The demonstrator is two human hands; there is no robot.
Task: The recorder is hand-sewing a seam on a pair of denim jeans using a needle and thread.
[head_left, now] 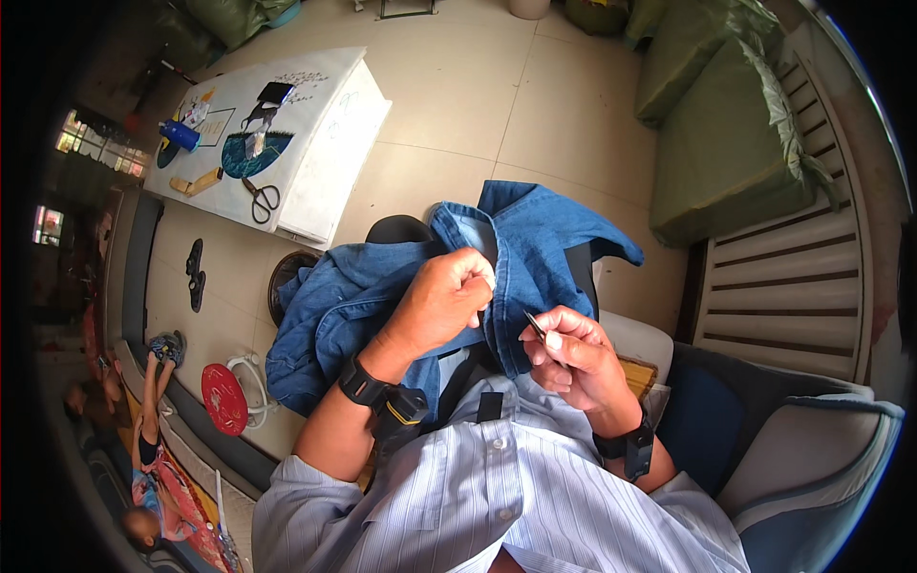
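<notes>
A blue denim garment (pixel 353 296) lies across my lap, with a stitched edge band running down its middle and one part spreading out to the right. Over that band my left hand (pixel 441 301) is closed, its thumb and fingers drawn together; whatever they pinch is hidden. My right hand (pixel 581 361) is closed around a slim dark pointed tool (pixel 537 327), too small to name exactly. Its tip points up and left, toward the denim, and appears apart from my left hand. Both wrists wear black bands.
A white-covered table (pixel 325 143) at the upper left holds scissors (pixel 261 201), a blue bottle (pixel 180 135) and small items. A red round stool (pixel 223 399) stands at left, near a person lying down (pixel 158 468). Green covered bundles (pixel 731 143) rest on a slatted bench (pixel 793 250) at right.
</notes>
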